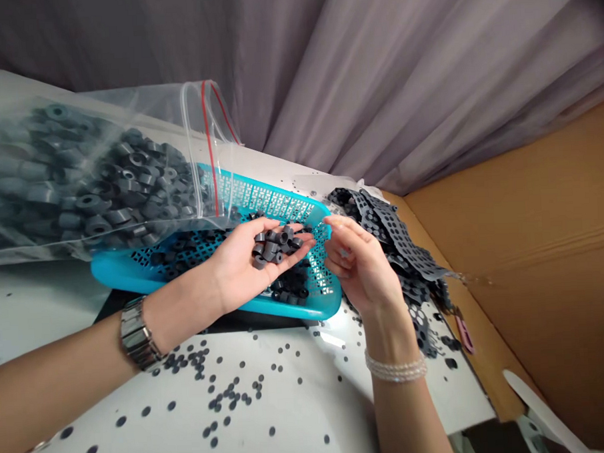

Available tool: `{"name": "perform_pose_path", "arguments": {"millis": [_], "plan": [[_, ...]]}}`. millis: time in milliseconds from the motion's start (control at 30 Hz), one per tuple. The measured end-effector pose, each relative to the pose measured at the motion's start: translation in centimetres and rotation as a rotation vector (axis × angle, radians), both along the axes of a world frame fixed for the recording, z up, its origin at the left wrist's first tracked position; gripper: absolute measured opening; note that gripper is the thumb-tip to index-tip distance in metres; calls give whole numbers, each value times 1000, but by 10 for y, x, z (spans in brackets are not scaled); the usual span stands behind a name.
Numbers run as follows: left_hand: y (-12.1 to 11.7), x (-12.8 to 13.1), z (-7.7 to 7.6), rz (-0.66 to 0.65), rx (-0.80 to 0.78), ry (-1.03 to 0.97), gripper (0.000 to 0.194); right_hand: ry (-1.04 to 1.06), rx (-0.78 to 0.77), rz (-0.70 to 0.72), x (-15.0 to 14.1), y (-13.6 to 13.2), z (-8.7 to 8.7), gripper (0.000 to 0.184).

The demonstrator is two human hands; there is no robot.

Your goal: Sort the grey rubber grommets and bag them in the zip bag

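Note:
My left hand (238, 256) is palm up, cupping a small heap of dark grey ring-shaped rubber pieces (273, 246), short cylinders with a hole through each. Just to its right is my right hand (353, 257), thumb and forefinger pinched together; whatever may be between the fingertips is too small to make out. Both hands are over a blue perforated plastic basket (330, 305), in which more of the grey pieces lie. A clear zip bag (146, 100), filled with many such pieces, rests across the basket's left end with its mouth towards my left hand.
Small dark discs (232, 393) are scattered over the white tabletop (295, 427). Perforated dark rubber sheets (397, 236) are piled right of the basket. A pink-handled tool (464, 333) lies near a brown cardboard panel (522, 230). Behind hangs a grey curtain (375, 70).

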State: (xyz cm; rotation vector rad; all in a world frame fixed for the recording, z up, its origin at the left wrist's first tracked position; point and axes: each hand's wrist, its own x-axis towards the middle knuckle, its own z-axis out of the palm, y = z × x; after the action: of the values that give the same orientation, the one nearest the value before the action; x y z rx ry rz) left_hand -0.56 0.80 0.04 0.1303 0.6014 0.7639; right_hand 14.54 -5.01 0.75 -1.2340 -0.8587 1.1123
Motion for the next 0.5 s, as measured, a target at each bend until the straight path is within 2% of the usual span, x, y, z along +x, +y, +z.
{"name": "perform_pose_path", "arguments": {"millis": [100,200,300,400,500], "plan": [[0,0,-2,9,35,3,17,-515,27,-16,-8,-4,0,19],[1,0,-4,-8,57,33,16,-804,17,-6,-11,-4,-2,18],[2,0,-6,-11,44,22,16,-866,5,-33,-10,-2,-7,17],[1,0,-7,-12,25,-37,14,-859,-4,-90,-6,0,-10,17],[1,0,-6,-8,4,-56,14,-824,9,-87,-2,0,-11,21]]}}
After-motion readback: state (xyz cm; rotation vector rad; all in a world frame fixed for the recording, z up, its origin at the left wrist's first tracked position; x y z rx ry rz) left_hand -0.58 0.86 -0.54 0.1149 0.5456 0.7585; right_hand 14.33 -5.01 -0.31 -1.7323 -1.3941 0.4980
